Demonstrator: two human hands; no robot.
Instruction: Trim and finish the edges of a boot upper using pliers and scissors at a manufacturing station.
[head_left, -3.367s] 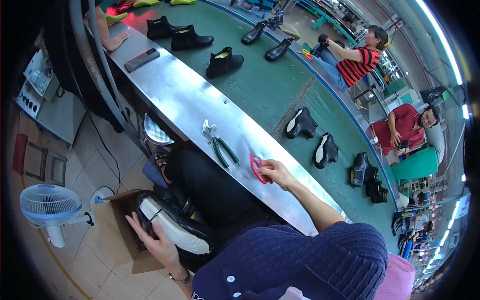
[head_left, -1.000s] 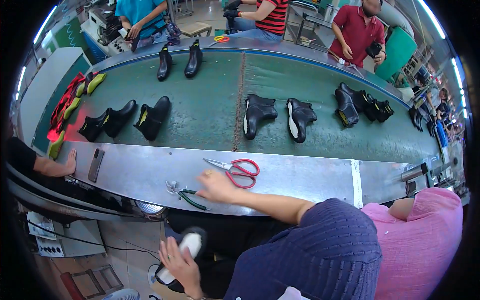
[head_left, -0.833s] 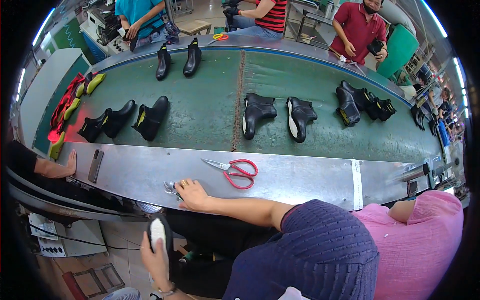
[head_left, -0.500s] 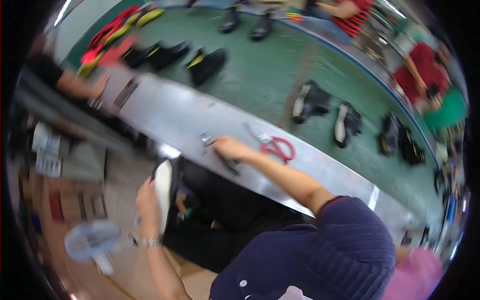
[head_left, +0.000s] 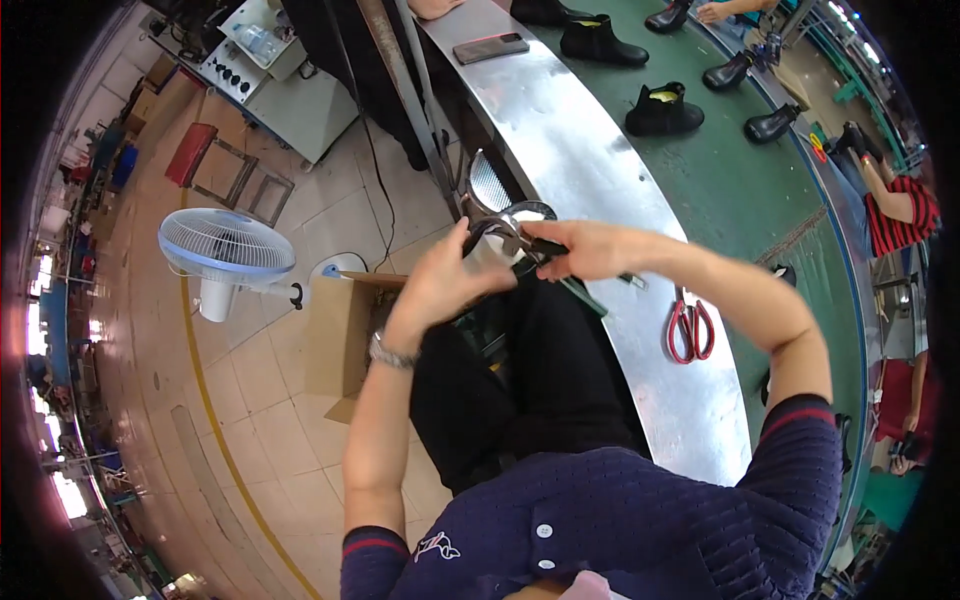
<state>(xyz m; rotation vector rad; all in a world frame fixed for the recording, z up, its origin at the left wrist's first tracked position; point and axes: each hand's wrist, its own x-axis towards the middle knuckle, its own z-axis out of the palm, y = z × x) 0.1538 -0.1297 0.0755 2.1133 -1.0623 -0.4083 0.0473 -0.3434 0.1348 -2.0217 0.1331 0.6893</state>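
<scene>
Head view: the left hand (head_left: 450, 278), curved in a wide C with thumb and fingers apart, holds a dark boot with a white sole (head_left: 488, 248) above the lap, beside the metal bench (head_left: 600, 170). The right hand (head_left: 588, 250), closed, grips green-handled pliers (head_left: 585, 298), their head at the boot; contact cannot be told. Red-handled scissors (head_left: 690, 332) lie on the bench, near the right forearm.

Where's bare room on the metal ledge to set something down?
The metal ledge is bare between phone and right forearm, and between red-handled scissors and navy shirt. Crowded: its left edge, by the right hand and green-handled pliers.
</scene>
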